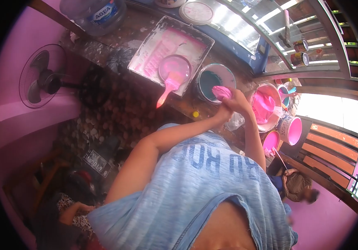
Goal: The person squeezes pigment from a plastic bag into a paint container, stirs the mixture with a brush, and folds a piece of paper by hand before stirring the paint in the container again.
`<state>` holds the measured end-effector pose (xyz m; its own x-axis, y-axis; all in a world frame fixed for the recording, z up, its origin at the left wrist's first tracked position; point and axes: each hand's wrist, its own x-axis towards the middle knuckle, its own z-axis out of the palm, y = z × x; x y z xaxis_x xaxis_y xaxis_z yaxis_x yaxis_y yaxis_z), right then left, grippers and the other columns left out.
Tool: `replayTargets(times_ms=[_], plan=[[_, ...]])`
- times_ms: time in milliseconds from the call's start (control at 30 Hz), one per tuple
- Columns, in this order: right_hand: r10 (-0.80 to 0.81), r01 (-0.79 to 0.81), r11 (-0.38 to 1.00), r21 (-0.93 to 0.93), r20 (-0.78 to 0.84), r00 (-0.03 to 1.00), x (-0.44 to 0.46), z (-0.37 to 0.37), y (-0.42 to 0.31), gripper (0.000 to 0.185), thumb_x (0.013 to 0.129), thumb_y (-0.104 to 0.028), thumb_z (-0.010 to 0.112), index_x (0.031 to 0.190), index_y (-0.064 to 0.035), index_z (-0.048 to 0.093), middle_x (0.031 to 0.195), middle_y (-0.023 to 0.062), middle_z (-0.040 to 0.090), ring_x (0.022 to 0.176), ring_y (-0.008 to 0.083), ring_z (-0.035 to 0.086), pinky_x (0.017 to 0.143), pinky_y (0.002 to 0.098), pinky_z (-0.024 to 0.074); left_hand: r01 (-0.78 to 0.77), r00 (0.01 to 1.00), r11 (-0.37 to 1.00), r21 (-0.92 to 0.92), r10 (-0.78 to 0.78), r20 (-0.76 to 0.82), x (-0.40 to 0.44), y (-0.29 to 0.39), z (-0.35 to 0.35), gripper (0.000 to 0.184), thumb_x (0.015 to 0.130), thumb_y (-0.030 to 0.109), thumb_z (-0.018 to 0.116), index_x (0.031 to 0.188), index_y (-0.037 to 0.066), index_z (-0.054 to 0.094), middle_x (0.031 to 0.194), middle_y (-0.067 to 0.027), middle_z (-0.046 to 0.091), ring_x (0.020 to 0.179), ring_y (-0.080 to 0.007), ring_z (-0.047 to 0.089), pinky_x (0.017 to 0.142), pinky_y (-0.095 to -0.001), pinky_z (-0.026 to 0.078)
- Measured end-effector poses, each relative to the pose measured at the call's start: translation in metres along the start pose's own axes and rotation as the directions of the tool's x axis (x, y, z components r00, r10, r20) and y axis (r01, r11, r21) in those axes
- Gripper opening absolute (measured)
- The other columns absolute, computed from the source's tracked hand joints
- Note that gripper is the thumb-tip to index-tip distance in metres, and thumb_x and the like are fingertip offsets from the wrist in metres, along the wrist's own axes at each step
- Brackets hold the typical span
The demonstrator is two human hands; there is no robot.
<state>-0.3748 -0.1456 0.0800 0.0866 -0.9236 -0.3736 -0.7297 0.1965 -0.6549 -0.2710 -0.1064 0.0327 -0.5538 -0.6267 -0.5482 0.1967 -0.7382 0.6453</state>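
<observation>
My right hand [238, 102] is closed on a pink, ridged, paint-coloured lump [221, 92], whose kind I cannot make out. It is above the near rim of a white bucket [231, 75] with dark teal inside. My left hand [224, 113] is against the right hand, with its fingers mostly hidden. To the left, a pink-smeared paintbrush [170, 88] lies across a round pink-filled dish [175, 66]. That dish is at the corner of a white paint tray [206, 35] streaked with pink. Right of my hands is a tub of bright pink paint [264, 107].
Several more paint containers, including a white pail [289, 130] and a smaller can [270, 141], are at the right. A water jug [93, 16], a round lid [196, 13] and a glazed frame [312, 39] are along the back. A fan [48, 79] is left. Other people are lower left and right.
</observation>
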Motion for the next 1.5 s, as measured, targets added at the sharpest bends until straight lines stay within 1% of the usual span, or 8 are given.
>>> replayTargets(times_ms=[167,267,567,700,800,1033,1333,1500], plan=[[-0.001,0.016,0.984,0.175,-0.087,0.996,0.0,0.004,0.002,0.043,0.078,-0.019,0.055,0.113,0.0042,0.063,0.098,0.0263,0.068,0.096,0.038,0.066,0.089,0.0397,0.0488,-0.051,0.998,0.999,0.009,0.051,-0.032,-0.005,0.017,0.005,0.018,0.097,0.03,0.044,0.099,0.013,0.047,0.061,0.0038,0.045,0.044,-0.0064,0.041,0.038,-0.0253,0.031],[0.001,0.021,0.983,0.184,-0.114,0.994,0.0,0.005,0.001,0.04,0.08,-0.015,0.05,0.113,0.0029,0.064,0.097,0.0257,0.068,0.094,0.0382,0.066,0.088,0.0398,0.0488,-0.04,0.999,0.997,0.058,0.038,0.033,0.002,0.013,0.001,0.035,0.098,0.036,0.043,0.119,0.008,0.046,0.074,-0.0004,0.052,0.052,-0.0087,0.049,0.04,-0.0288,0.034],[-0.012,0.053,0.981,0.188,-0.214,0.977,0.009,0.008,0.011,0.038,0.081,-0.015,0.051,0.114,0.0015,0.063,0.096,0.0247,0.068,0.094,0.0397,0.066,0.085,0.043,0.0495,0.041,0.995,0.999,0.028,-0.043,0.094,0.017,0.018,-0.005,0.033,0.098,0.036,0.043,0.119,0.011,0.046,0.073,0.0009,0.052,0.052,-0.0082,0.05,0.04,-0.027,0.036],[0.02,-0.029,0.997,-0.065,-0.144,0.989,0.008,-0.006,0.015,0.043,0.081,-0.021,0.056,0.118,0.0002,0.061,0.1,0.0239,0.068,0.093,0.0377,0.067,0.084,0.0412,0.05,-0.289,0.957,0.951,0.11,0.289,0.02,0.026,-0.003,0.006,0.02,0.097,0.035,0.048,0.102,0.016,0.048,0.064,0.0036,0.045,0.046,-0.0064,0.04,0.039,-0.0239,0.028],[0.022,-0.027,0.969,0.245,0.025,0.999,0.022,-0.02,0.009,0.045,0.081,-0.023,0.058,0.118,0.0011,0.061,0.103,0.0228,0.068,0.094,0.0347,0.067,0.084,0.0392,0.0497,-0.048,0.997,0.998,0.04,0.045,0.059,0.016,0.033,0.004,0.018,0.097,0.035,0.048,0.096,0.017,0.047,0.063,0.0041,0.043,0.045,-0.0056,0.037,0.039,-0.0235,0.024],[0.017,0.005,0.991,-0.134,0.16,0.987,0.037,-0.033,-0.002,0.043,0.085,-0.025,0.056,0.119,0.0011,0.062,0.105,0.016,0.069,0.095,0.0245,0.065,0.084,0.0349,0.0496,0.133,0.99,0.971,-0.201,-0.119,0.078,0.033,0.03,0.002,0.025,0.1,0.034,0.038,0.083,0.017,0.044,0.062,0.0039,0.04,0.044,-0.0063,0.032,0.039,-0.024,0.019],[0.283,-0.013,0.808,-0.589,0.369,0.885,0.055,-0.055,-0.028,0.078,0.079,-0.071,0.057,0.085,0.0054,0.07,0.072,0.021,0.066,0.071,0.0303,0.067,0.067,0.0416,0.0483,0.104,0.993,0.973,-0.207,-0.088,0.082,0.039,0.027,-0.002,0.019,0.1,0.024,0.041,0.084,0.014,0.044,0.063,0.0027,0.041,0.045,-0.0072,0.033,0.038,-0.0253,0.02],[0.309,-0.011,0.813,-0.582,0.416,0.856,0.058,-0.059,-0.04,0.086,0.076,-0.077,0.057,0.075,0.0079,0.069,0.063,0.0189,0.061,0.062,0.0257,0.062,0.061,0.0416,0.0456,0.103,0.995,0.982,-0.156,-0.101,0.023,0.039,0.025,-0.001,0.019,0.1,0.025,0.042,0.087,0.012,0.047,0.061,0.0017,0.042,0.042,-0.0081,0.035,0.037,-0.0258,0.023]])
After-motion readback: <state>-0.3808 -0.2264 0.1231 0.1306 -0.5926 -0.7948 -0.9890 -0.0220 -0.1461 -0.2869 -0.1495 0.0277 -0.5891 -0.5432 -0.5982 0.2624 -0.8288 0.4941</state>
